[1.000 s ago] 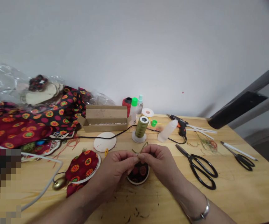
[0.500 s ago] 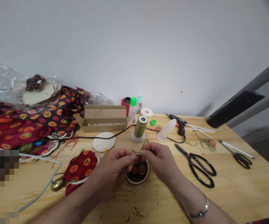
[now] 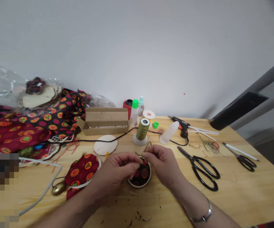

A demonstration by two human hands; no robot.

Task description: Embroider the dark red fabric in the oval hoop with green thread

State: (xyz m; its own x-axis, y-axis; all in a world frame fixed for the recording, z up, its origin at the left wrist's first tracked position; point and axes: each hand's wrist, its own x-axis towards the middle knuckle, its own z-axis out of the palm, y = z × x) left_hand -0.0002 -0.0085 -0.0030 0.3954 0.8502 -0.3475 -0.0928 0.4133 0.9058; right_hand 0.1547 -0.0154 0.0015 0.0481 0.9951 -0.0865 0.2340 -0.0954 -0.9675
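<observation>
A small round disc (image 3: 140, 177) covered in dark patterned fabric with a pale rim sits on the table between my hands. My right hand (image 3: 162, 160) pinches an olive cord (image 3: 147, 146) at the disc's top edge, and a loop of it sticks up beyond the fingers. My left hand (image 3: 122, 166) is closed, thumb and forefinger together over the disc's upper left; what lies between those fingertips is hidden. Just behind the hands stands a spool of olive thread (image 3: 142, 130). Red patterned fabric pieces (image 3: 83, 171) with a white edge lie left of my left forearm.
Large black scissors (image 3: 200, 169) and smaller scissors (image 3: 245, 161) lie on the right. Behind them are a glue gun (image 3: 181, 123) and a translucent bottle (image 3: 169, 133). An open cardboard box (image 3: 106, 125), a white disc (image 3: 105, 145) and a brass bell-like object (image 3: 59, 188) are leftward.
My left fingertips have shifted slightly right and changed their grip near the disc's top edge. My right hand keeps its pinch almost in place.
</observation>
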